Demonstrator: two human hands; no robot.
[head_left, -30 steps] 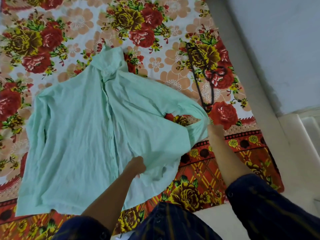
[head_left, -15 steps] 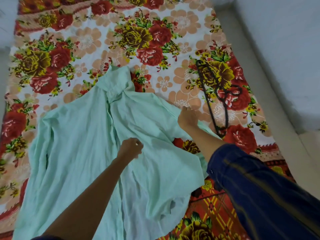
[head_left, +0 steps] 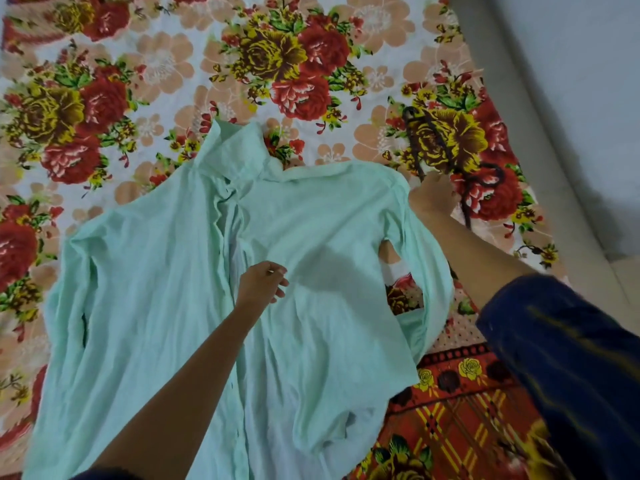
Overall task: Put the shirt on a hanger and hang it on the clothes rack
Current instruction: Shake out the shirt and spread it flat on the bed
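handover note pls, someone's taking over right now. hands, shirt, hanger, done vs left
Left hand: open, fingers loosely curled over the shirt front near the button placket, gripping nothing.
Right hand: at the shirt's shoulder edge, reaching onto the dark hanger; whether it has a grip cannot be told.
Shirt: spread front-up on the floral bedsheet, collar pointing away from the person.
Hanger: lying on the sheet to the right of the shirt.
Done: shirt laid out.
Left: pick up hanger, slide it into the shoulders, hang it. No clothes rack in view.

A floral bedsheet (head_left: 166, 64) bears the shirt (head_left: 156, 289) and hanger (head_left: 464, 188).
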